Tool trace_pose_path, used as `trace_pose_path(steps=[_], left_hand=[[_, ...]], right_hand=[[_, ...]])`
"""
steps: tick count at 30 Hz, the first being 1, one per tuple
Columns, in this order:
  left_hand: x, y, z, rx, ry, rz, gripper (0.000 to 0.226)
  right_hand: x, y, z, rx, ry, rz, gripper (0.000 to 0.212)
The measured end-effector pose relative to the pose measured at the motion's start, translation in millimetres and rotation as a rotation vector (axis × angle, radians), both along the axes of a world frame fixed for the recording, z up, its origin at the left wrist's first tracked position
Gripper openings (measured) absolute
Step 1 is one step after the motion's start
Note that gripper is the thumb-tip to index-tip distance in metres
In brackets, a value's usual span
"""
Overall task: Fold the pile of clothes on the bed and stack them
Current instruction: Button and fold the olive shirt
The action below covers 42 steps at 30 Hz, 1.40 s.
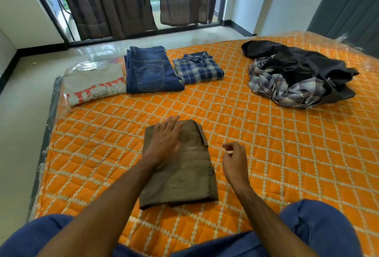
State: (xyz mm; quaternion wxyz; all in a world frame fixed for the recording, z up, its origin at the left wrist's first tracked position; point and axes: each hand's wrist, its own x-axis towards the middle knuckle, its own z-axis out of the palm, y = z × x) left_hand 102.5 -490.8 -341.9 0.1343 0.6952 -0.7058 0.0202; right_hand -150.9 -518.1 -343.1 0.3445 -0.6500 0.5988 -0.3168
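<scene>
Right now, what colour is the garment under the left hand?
Olive-brown, plain; the folded garment shows in the head view.

Brown curtains (pixel 106 2), grey door (pixel 352 4)

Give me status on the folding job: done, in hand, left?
Done: grey t-shirt, jeans and plaid shirt lie folded side by side, not stacked. In hand: left hand flat on folded brown garment; right hand holds nothing. Left: unfolded pile, then stacking.
</scene>
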Motion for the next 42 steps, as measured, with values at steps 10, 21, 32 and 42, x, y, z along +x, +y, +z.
trace_pose_path(steps=[10, 21, 32, 42], left_hand=[[-97.3, -127.6, 53.8, 0.814, -0.675, -0.502, 0.025], [-80.1, -137.3, 60.9, 0.694, -1.124, -0.763, 0.033], [10.4, -119.7, 218.2, 0.460, -0.589, -0.219, 0.027], [2.7, -46.5, 139.7, -0.219, -0.483, -0.171, 0.011]], right_hand=[[-12.5, 30.0, -14.2, 0.519, 0.165, 0.285, 0.048], [-0.2, 24.3, -16.4, 0.819, -0.258, 0.178, 0.031], [3.5, -128.5, 165.5, -0.057, 0.440, 0.583, 0.021], [-4.1, -125.2, 127.9, -0.872, 0.763, 0.607, 0.040]])
